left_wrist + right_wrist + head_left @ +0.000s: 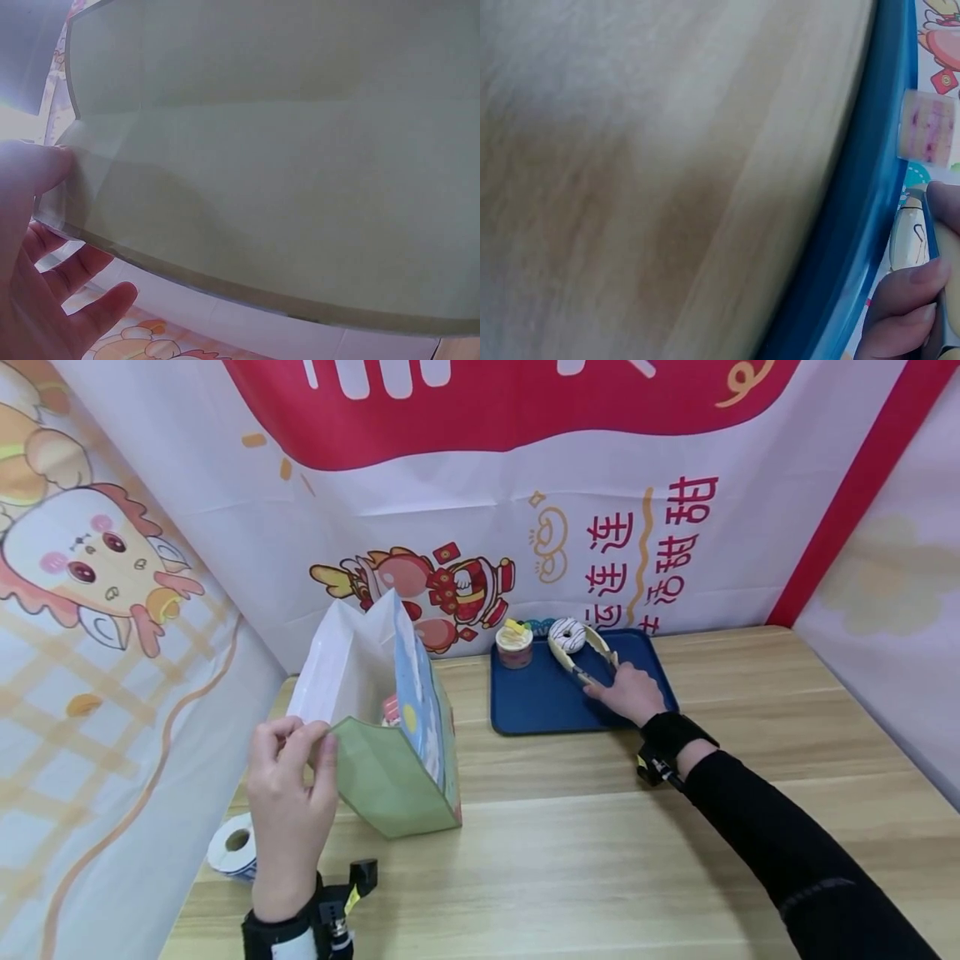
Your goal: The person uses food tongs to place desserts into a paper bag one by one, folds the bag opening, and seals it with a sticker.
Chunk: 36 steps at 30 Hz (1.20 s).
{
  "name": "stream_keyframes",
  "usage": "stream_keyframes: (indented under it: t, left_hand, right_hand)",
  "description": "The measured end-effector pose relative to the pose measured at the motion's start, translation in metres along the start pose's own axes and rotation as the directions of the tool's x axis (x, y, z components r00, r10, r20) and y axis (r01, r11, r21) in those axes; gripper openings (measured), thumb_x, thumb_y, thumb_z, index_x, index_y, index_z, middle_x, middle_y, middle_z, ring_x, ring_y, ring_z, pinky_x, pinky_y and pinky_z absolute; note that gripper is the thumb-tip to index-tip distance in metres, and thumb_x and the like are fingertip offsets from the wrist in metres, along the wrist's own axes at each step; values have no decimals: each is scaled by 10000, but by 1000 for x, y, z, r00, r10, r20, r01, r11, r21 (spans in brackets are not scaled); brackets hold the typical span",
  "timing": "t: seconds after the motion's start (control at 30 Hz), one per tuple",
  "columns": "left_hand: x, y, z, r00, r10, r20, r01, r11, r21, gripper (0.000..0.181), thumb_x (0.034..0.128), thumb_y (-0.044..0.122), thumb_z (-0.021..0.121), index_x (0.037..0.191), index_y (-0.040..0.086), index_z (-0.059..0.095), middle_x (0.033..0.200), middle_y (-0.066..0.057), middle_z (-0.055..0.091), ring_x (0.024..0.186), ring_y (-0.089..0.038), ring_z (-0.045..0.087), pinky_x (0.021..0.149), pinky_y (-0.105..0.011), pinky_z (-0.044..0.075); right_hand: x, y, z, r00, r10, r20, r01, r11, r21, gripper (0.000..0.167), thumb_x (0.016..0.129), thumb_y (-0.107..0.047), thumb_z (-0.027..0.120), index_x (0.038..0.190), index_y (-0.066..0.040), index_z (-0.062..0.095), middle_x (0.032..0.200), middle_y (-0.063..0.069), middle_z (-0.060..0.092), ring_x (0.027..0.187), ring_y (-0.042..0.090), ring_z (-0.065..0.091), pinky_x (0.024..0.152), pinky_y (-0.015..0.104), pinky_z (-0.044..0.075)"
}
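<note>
Donut [576, 642] with white icing and dark stripes lies on the blue tray [536, 706], ahead and left of the right hand [632, 695], the nearer one, which grips tongs [600, 646]. It sits between the tongs' arms; whether they squeeze it is unclear. Their long axis runs diagonally, away and leftward. Being round, the donut has none; its striped face turns upward. The left hand [292, 785] pinches the rim of a paper bag [393, 781] left of the tray.
</note>
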<state>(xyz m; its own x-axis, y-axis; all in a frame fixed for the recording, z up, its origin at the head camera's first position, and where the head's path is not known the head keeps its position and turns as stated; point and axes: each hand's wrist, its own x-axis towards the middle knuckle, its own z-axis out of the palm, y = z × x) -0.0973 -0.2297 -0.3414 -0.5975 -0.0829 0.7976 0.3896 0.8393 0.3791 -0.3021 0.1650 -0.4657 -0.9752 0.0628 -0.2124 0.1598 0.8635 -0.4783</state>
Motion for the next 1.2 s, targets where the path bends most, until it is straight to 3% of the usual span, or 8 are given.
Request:
stream_keyframes:
  t: [0.5, 0.77, 0.97, 1.2]
  left_hand:
    - [0, -1, 0, 1000, -13, 11, 13, 1000, 0, 62, 890, -15, 634, 938, -45, 660, 980, -252, 489, 839, -273, 445, 738, -287, 346]
    - [-1, -1, 0, 999, -30, 16, 30, 1000, 5, 67, 893, -7, 637, 944, -41, 661, 984, -246, 491, 843, -266, 444, 733, -275, 344]
    - [-1, -2, -2, 999, -39, 15, 38, 999, 13, 72, 897, -2, 636, 950, -43, 663, 986, -248, 494, 836, -259, 447, 727, -265, 344]
    - [0, -3, 0, 999, -42, 13, 42, 999, 8, 74, 899, 5, 637, 952, -38, 664, 987, -245, 494, 853, -265, 445, 738, -275, 343]
  right_hand:
    - [-18, -3, -14, 997, -74, -6, 74, 997, 13, 752, 864, -579, 630, 1210, 66, 459, 979, 206, 584, 808, 305, 568, 619, 363, 446]
    - [-31, -13, -30, 991, -134, -2, 134, 991, 26, 780, 874, -544, 634, 1280, 90, 435, 1083, 243, 594, 901, 331, 573, 743, 433, 469]
    - [-38, -24, -38, 985, -170, -10, 170, 985, 13, 808, 872, -535, 642, 1325, 96, 422, 1025, 215, 601, 825, 297, 567, 672, 371, 442]
    - [-52, -42, -48, 978, -206, -31, 207, 978, 20, 707, 867, -524, 659, 1224, 60, 480, 791, 100, 493, 651, 234, 520, 536, 313, 360]
